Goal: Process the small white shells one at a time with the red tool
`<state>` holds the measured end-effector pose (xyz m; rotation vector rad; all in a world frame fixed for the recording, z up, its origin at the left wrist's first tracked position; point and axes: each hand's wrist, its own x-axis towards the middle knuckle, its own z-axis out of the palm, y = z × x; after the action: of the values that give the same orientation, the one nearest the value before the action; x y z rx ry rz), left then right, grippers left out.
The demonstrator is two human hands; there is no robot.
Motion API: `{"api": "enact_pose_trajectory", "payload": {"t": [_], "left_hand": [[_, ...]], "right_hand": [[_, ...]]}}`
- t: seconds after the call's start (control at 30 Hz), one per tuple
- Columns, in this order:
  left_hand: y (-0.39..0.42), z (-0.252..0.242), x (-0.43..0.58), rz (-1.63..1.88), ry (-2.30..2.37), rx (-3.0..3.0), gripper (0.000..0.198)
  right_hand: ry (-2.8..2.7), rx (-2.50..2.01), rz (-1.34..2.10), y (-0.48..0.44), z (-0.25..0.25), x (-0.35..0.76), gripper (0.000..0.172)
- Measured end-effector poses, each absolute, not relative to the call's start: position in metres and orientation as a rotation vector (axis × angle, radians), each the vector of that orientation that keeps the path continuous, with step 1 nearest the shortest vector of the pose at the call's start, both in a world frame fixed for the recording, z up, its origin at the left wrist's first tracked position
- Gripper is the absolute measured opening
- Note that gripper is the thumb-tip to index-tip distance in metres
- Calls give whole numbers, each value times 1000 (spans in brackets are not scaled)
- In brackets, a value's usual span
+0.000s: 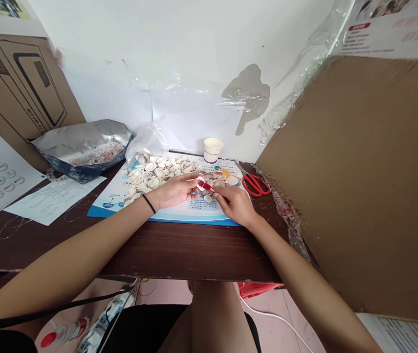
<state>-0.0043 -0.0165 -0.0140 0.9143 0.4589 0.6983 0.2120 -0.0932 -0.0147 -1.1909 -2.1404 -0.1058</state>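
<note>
**Left hand:** my left hand (174, 191) is out over the middle of the printed sheet (205, 212), with a black wristband (148, 203) on the wrist. Its fingertips (195, 184) are pinching one end of a small white shell (202, 184).

**Right hand:** the right hand (233, 205) sits at the sheet's near right side, fingers reaching in to the other end of that same shell.

**Grip:** both hands are closed on the shell in a light pinch, not a full clench. There's a red bit on it (206, 186), but it's too small to tell what that is.

**The shell:** it's held just above the printed sheet, right beside the shell pile.

**Shell pile:** a big heap of pale shells (153, 172) covers the far left part of the sheet, and a few more lie near the hands.

**Behind the sheet:** a white paper cup (213, 149) stands just past the far edge.

**Right of the sheet:** red-handled scissors (255, 185) lie just beside it, on the dark wooden desk (179, 250).

**Left of the sheet:** there's a foil bag (84, 147) holding red and white bits, and a handwritten note (52, 198) lies just in front of that.

**Far right:** a big cardboard panel (356, 171) stands well to the right of the sheet.
</note>
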Motion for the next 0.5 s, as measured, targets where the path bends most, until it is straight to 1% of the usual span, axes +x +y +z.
{"api": "enact_pose_trajectory", "payload": {"t": [0.17, 0.3, 0.5], "left_hand": [[-17, -13, -3, 702, 467, 907, 28], [-18, -11, -3, 667, 455, 924, 29], [-17, -13, -4, 689, 470, 913, 31]], "right_hand": [[-2190, -1188, -97, -93, -12, 220, 31], [-2117, -1203, -148, -91, -14, 220, 32], [-2158, -1144, -56, -91, -16, 216, 28]]}}
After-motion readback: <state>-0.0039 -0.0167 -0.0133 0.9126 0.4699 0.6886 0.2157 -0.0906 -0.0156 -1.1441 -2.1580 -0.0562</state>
